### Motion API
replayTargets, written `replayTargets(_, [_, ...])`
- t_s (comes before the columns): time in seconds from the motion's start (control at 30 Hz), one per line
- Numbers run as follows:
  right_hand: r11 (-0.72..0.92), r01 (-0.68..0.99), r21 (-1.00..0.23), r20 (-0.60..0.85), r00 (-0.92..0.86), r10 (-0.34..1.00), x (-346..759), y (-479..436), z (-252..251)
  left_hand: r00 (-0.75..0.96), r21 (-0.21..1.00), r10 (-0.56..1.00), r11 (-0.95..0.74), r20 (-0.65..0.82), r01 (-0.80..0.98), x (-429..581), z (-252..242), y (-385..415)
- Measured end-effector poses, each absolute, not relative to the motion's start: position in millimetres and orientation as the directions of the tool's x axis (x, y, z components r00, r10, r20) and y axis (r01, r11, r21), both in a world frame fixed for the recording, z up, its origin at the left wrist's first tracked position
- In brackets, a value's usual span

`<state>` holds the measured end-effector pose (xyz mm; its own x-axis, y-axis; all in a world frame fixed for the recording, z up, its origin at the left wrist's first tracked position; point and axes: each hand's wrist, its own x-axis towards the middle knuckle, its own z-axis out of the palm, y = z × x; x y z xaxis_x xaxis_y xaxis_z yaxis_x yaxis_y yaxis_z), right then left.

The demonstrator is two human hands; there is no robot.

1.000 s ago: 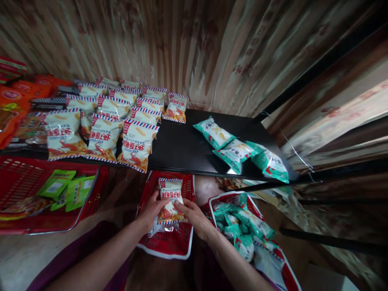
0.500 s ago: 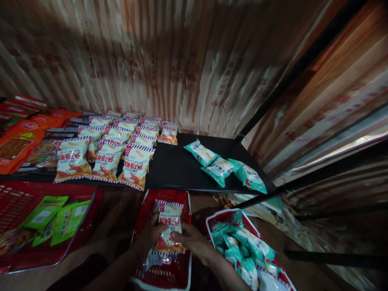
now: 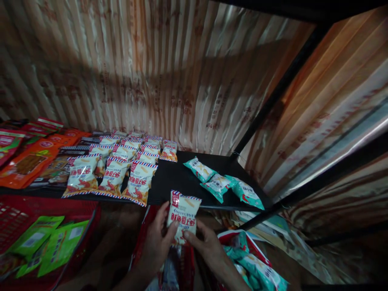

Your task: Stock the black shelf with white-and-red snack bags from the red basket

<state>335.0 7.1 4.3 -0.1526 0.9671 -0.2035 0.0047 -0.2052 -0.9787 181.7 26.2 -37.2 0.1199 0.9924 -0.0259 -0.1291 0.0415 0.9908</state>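
A white and orange snack bag (image 3: 183, 214) with red lettering is gripped by both hands in front of the shelf edge. My left hand (image 3: 159, 236) pinches its left side, thumb on the front. On its lower right, my right hand (image 3: 206, 242) presses a thumb to the front, fingers behind. Several like snack bags (image 3: 138, 182) stand in rows on the black shelf (image 3: 169, 178), left of the held one. Beneath my hands, a red basket (image 3: 189, 266) has more packets inside, partly hidden by my arms.
Teal snack bags (image 3: 220, 186) lie on the shelf's right part. A second basket (image 3: 254, 242) at lower right holds teal bags. Another red basket (image 3: 87, 226) at left contains green packets (image 3: 62, 246). Orange packets (image 3: 30, 161) lie far left; a black post (image 3: 273, 97) rises at right.
Both hands have lifted the snack bag up out of the red basket to about the height of the shelf's front edge. The camera view has tilted up slightly.
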Motion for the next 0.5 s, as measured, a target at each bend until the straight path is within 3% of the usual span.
replayTargets(0.2, [-0.051,0.005,-0.999,-0.051,0.022,0.998,333.3,72.0,17.7,-0.091,0.971,0.973,-0.2,0.213,0.131,199.0,-2.0,82.9])
replayTargets(0.37, [-0.002,0.058,-0.998,0.002,0.077,0.997,334.9,139.3,16.7,-0.224,0.879,0.92,-0.202,0.321,0.432,216.6,12.9,129.4])
replayTargets(0.5, [0.025,0.19,-0.981,0.054,0.148,0.988,331.4,186.6,6.9,-0.235,0.815,0.898,-0.195,0.372,0.546,227.9,9.5,160.9])
